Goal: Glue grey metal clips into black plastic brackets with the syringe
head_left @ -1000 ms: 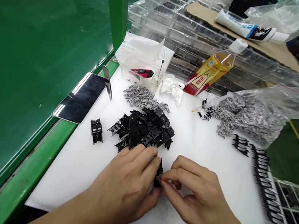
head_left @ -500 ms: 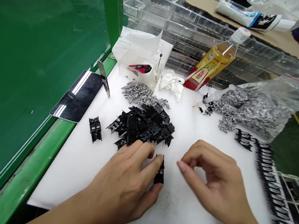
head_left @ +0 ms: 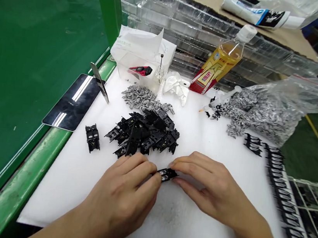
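Observation:
Between my two hands lies a small black plastic bracket, turned sideways just above the white work surface. My left hand is closed on its left end, which the fingers hide. The fingertips and thumb of my right hand pinch its right end. Beyond my left hand is a heap of similar black brackets. One separate black bracket rests to the left of the heap. Small grey parts are piled right behind it.
A phone-like dark tablet and upright tweezers are at the left edge. Behind stand a clear box with a red cutter and a drink bottle. A bag of grey parts and rows of black pieces line the right.
The bracket has turned from upright to sideways in my left hand. My right hand has moved left and now grips its other end. The whole view has shifted slightly.

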A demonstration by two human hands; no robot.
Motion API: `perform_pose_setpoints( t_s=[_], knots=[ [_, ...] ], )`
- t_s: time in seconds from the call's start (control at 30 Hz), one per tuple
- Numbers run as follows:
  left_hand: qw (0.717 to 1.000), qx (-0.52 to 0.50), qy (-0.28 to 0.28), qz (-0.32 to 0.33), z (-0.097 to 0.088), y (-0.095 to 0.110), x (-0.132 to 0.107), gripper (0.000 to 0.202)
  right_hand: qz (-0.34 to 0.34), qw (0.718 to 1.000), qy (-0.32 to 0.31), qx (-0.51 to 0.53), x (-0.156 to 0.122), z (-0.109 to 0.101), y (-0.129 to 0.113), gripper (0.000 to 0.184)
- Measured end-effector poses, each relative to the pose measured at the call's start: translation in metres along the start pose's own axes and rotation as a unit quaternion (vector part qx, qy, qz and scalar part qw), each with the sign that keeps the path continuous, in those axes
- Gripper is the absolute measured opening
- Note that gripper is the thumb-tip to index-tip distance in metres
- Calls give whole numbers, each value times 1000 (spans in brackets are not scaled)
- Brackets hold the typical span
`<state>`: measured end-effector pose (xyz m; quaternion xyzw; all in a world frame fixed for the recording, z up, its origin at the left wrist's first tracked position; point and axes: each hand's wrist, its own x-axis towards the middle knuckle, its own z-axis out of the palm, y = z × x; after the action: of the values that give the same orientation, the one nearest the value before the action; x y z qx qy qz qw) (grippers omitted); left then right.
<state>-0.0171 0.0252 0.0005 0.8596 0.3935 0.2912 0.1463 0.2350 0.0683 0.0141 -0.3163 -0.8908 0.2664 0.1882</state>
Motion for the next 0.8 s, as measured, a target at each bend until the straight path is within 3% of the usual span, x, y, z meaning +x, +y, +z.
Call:
perform_pose_setpoints(
  t_s=[0.27,0.8],
  knots=[
    [999,-1,37,28,5,-2,2,16,-100,987,48,-116,2,4,-1,36],
    [999,-2,21,37,5,-3,2,15,-98,984,32,-145,2,5,-3,36]
  ],
)
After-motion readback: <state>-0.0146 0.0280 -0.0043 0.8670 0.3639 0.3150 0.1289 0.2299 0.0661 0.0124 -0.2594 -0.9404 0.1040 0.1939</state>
